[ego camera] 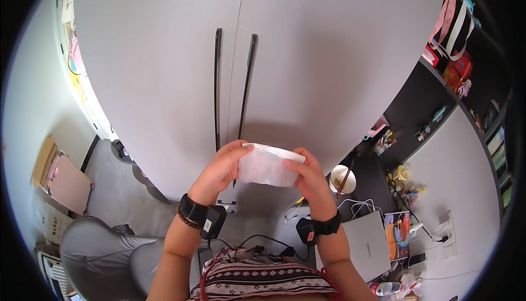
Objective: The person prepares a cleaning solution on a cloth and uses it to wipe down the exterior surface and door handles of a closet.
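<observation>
Both hands hold a thin white sheet of tissue paper [269, 166] stretched between them, its top edge folded over and its lower edge ragged. My left hand [227, 165] pinches the upper left corner with the thumb on top. On the right side, my right hand [306, 171] grips the sheet between thumb and fingers, the other fingers behind it. Each wrist wears a black strap with a small black box. Behind the sheet stands a pale wardrobe door [296, 75] with long black handles [247, 83].
A black desk at the right bears a white bowl [336, 175] with chopsticks, a silver laptop [367, 245], cables and a pen holder [384, 144]. A grey chair [102, 255] stands at lower left, near a pink suitcase [68, 184]. Dark shelves rise at upper right.
</observation>
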A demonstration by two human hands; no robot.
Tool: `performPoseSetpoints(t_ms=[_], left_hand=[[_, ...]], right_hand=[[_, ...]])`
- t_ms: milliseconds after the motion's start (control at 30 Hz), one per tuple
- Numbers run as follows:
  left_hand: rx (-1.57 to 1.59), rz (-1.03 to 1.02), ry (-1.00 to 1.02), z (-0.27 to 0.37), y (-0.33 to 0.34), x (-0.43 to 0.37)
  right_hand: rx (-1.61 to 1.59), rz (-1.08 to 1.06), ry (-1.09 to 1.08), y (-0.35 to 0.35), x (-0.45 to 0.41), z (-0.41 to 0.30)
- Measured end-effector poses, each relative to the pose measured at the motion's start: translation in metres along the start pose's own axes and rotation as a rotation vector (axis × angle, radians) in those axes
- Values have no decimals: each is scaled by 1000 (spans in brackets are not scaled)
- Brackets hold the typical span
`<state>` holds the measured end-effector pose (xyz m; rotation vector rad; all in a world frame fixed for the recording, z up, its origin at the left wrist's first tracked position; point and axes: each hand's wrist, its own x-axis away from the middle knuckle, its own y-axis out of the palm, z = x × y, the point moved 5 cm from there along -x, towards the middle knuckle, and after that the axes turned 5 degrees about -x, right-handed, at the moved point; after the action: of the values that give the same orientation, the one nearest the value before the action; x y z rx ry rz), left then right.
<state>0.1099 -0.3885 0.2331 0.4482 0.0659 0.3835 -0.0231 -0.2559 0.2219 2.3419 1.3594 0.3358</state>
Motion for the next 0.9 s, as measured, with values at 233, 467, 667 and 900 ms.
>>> performPoseSetpoints(t_ms=[233,467,667,900], left_hand=[[-2,87,-15,-2,12,1],[-649,-106,4,8,31,-21],[-1195,-108,179,37,42,-29],[-1022,275,557,70,34,-23]], right_hand=[[-338,-123,61,-7,6,15],[-940,-555,283,29,0,46],[-765,-344,253,23,13,43],[-632,-48,100,3,-2,-28]])
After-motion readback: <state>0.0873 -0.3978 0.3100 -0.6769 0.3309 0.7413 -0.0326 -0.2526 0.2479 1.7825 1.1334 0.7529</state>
